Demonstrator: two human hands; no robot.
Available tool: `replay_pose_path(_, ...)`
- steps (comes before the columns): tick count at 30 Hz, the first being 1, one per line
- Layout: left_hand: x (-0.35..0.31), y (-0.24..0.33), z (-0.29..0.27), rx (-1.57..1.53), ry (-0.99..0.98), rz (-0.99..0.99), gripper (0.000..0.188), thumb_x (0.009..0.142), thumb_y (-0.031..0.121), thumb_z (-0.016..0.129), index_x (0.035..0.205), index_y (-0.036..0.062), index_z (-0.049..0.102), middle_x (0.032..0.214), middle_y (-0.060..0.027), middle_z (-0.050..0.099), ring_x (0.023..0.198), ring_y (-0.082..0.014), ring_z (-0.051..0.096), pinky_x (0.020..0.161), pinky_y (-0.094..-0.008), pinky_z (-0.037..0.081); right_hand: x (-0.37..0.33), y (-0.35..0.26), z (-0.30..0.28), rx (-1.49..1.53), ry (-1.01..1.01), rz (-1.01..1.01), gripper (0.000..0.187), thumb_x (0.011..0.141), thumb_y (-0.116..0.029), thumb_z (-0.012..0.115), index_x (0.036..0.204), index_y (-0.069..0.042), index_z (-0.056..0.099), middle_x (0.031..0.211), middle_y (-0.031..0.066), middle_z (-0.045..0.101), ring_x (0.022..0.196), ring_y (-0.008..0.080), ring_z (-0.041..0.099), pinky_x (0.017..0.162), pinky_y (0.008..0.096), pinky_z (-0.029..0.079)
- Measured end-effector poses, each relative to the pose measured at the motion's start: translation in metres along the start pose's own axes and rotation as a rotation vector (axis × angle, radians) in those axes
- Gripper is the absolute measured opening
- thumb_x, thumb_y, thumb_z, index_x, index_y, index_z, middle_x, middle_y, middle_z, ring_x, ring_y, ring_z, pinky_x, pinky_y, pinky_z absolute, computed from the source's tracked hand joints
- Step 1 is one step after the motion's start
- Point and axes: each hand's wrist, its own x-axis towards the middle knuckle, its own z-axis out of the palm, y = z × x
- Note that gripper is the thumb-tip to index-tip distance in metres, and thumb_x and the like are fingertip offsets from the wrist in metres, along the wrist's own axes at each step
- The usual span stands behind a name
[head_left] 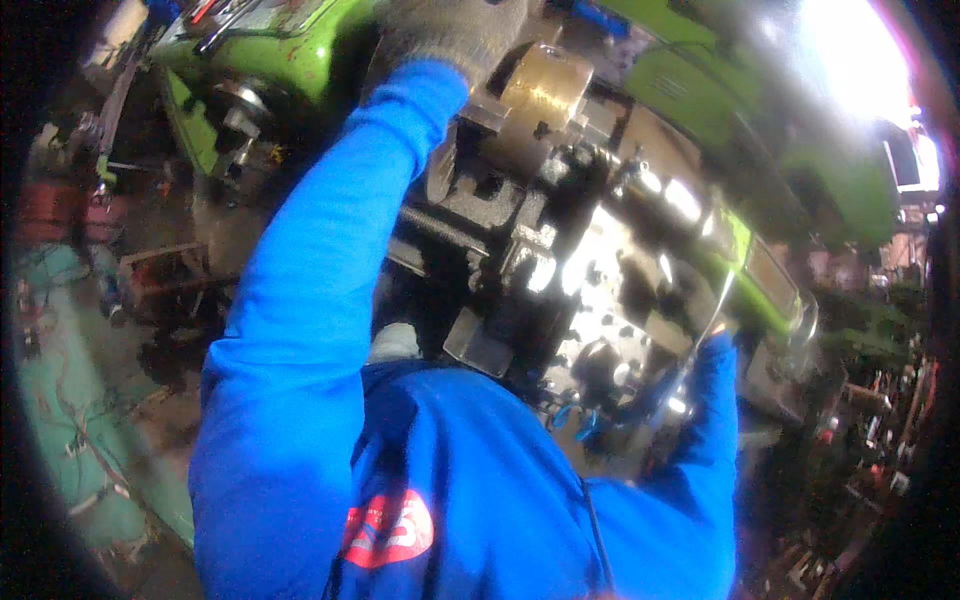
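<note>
A green lathe (pixel 300 55) fills the upper part of the head view. My left hand (pixel 450 40), in a grey work glove, reaches to the top edge beside a shiny brass-coloured cylindrical part (pixel 548 80). Its fingers are cut off or turned away, so its grip is hidden. My right arm bends up at the right, toward a bright metal lever or rod (pixel 722 300) on the machine. Only a sliver of my right hand (pixel 720 328) shows there, and its fingers cannot be made out. Between my arms lies the metal carriage (pixel 605 335), washed out by glare.
Tools (pixel 225 25) lie on top of the green housing at the upper left. A handwheel (pixel 242 100) juts from its side. Pale green sheet metal (pixel 75 370) stands at the left. Cluttered shelving with small items (pixel 880 430) is at the right. Strong light glares at the upper right.
</note>
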Motion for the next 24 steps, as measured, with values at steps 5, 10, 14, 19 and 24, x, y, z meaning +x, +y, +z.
replay_pose_path(5, -0.078, -0.008, 0.021, -0.848, 0.071, 0.355, 0.035, 0.092, 0.027, 0.067, 0.123, 0.0094, 0.066, 0.12, -0.0183, 0.065, 0.115, -0.0373, 0.061, 0.102, -0.0503, 0.046, -0.055, -0.004, -0.033, -0.212, -0.013, 0.228, 0.035, 0.095, -0.009, 0.068, 0.13, -0.004, 0.066, 0.096, 0.0021, 0.068, 0.077, 0.0123, 0.06, 0.065, 0.029, 0.052)
replay_pose_path(10, -0.192, 0.01, 0.026, -1.14, -0.477, 0.309, 0.022, 0.091, 0.014, 0.063, 0.111, 0.0069, 0.067, 0.109, -0.0166, 0.066, 0.103, -0.0366, 0.061, 0.091, -0.0481, 0.05, -0.093, -0.005, -0.059, 0.57, -0.018, 0.525, 0.041, 0.095, -0.005, 0.069, 0.135, -0.007, 0.063, 0.093, 0.0007, 0.066, 0.075, 0.0106, 0.058, 0.064, 0.0262, 0.051)
replay_pose_path(14, -0.26, 0.033, 0.102, -1.18, -0.695, 0.128, 0.019, 0.093, 0.017, 0.063, 0.109, 0.0059, 0.068, 0.107, -0.0164, 0.068, 0.101, -0.0387, 0.064, 0.09, -0.0482, 0.052, -0.087, -0.06, -0.033, 0.151, -0.016, 0.274, 0.04, 0.096, -0.004, 0.064, 0.136, -0.006, 0.064, 0.105, 0.0051, 0.07, 0.088, 0.0125, 0.064, 0.072, 0.0282, 0.054)
replay_pose_path(19, -0.269, 0.063, 0.157, -1.339, -1.022, -0.21, 0.032, 0.097, 0.029, 0.067, 0.116, 0.0041, 0.067, 0.115, -0.0198, 0.07, 0.106, -0.0383, 0.067, 0.094, -0.045, 0.053, -0.031, -0.084, -0.015, -0.231, -0.099, 0.029, 0.042, 0.094, 0.003, 0.062, 0.134, -0.007, 0.067, 0.114, 0.0117, 0.075, 0.104, 0.021, 0.07, 0.087, 0.034, 0.056)
replay_pose_path(24, -0.287, 0.092, 0.22, -1.363, -0.922, 0.038, 0.033, 0.095, 0.032, 0.069, 0.116, 0.0071, 0.066, 0.112, -0.0212, 0.067, 0.106, -0.0363, 0.066, 0.091, -0.0467, 0.053, 0.034, -0.11, 0.03, -0.531, -0.026, -0.222, 0.057, 0.086, 0.001, 0.061, 0.14, -0.018, 0.063, 0.111, 0.016, 0.069, 0.099, 0.036, 0.068, 0.085, 0.0459, 0.056)
